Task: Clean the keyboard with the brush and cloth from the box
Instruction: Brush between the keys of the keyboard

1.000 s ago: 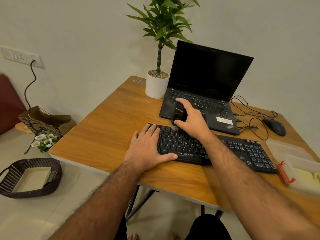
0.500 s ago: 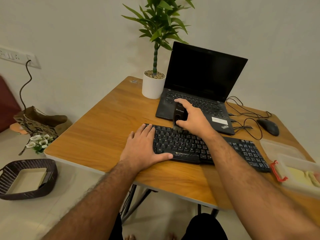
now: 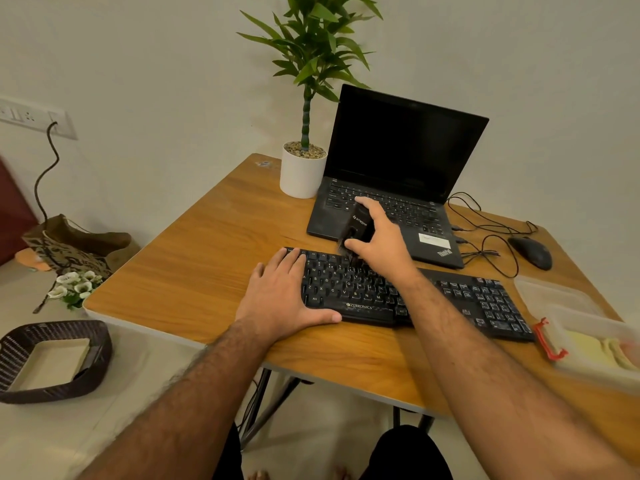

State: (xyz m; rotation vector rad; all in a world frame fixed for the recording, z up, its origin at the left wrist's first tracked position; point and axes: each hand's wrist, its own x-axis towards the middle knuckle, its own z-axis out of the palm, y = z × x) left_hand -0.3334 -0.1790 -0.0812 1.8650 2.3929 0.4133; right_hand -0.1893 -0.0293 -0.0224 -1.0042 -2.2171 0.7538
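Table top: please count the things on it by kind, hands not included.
Keyboards: 1, keyboard
Laptops: 1, laptop
Mice: 1, mouse
Potted plants: 1, plant
Plastic boxes: 1, box
Lids: 1, lid
Brushes: 1, brush, in the right hand
Total: 7

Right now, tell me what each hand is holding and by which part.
The right hand grips the black brush by its handle body, bristles down on the keyboard. The left hand holds nothing; it rests flat on the keyboard's left end.

Home, probably | laptop (image 3: 391, 188) desk (image 3: 194, 271) (potted plant (image 3: 304, 133))
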